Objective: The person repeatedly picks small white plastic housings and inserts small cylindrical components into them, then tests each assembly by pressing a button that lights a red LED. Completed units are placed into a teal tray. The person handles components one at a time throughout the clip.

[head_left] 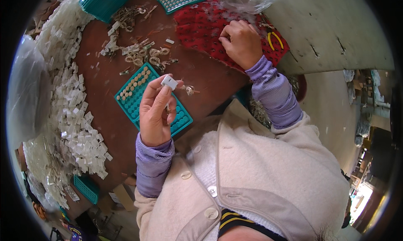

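Observation:
Pinched between the thumb and fingers of my left hand (156, 111) is a small white rectangular plastic piece (169, 82) with a dark slot or mark on it. Below that hand lies a teal tray (181, 118) of round cells, some filled with beige round pieces (134, 85). A twisted bit, maybe wire, hangs near my lower fingers. My right hand (242, 40) rests on a red patterned cloth (197, 29), its fingers curled in; whatever they hold is hidden. Translucent small bits lie scattered on the cloth beyond it.
A large heap of white plastic pieces (84, 132) lines the left side. Coiled cords (140, 52) lie mid-table. Stacked teal trays (103, 2) and a filled tray (181, 0) stand at the back. Yellow-handled pliers (275, 40) and a clear bag (247, 0) lie near the cloth.

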Demonstrator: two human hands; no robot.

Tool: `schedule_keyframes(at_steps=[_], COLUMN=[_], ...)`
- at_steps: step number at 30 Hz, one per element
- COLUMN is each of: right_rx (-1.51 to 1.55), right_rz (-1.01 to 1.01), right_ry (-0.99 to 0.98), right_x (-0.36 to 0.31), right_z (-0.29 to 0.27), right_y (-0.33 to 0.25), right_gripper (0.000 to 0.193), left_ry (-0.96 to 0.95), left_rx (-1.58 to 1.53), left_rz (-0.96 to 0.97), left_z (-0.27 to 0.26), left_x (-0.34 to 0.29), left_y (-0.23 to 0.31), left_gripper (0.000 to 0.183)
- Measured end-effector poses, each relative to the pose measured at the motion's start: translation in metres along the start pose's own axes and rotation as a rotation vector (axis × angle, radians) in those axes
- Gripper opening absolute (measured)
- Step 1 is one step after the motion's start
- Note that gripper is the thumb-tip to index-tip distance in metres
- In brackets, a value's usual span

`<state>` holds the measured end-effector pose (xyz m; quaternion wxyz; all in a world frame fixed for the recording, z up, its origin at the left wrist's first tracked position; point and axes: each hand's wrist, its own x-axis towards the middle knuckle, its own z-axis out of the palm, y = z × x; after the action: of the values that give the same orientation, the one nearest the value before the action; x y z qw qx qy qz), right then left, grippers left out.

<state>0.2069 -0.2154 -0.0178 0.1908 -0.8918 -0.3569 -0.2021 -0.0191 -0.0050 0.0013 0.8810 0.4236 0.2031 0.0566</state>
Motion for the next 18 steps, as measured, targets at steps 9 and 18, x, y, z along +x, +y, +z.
schedule_keyframes(at_steps=[9,18], right_rx=[0.975,0.781], right_rz=[-0.032,-0.267], right_ry=[-0.063,-0.023], right_x=[-0.035,-0.044], right_z=[-0.041,-0.057], right_y=[-0.101,-0.113], right_gripper=[0.011,0.018], left_ry=[-0.128,-0.169], left_rx=[0.038,0.047], left_rz=[-0.117,-0.072], left_z=[0.019,0.014], left_x=[-0.020,-0.031], left_y=[-0.007,-0.007], left_gripper=[0.035,0.020])
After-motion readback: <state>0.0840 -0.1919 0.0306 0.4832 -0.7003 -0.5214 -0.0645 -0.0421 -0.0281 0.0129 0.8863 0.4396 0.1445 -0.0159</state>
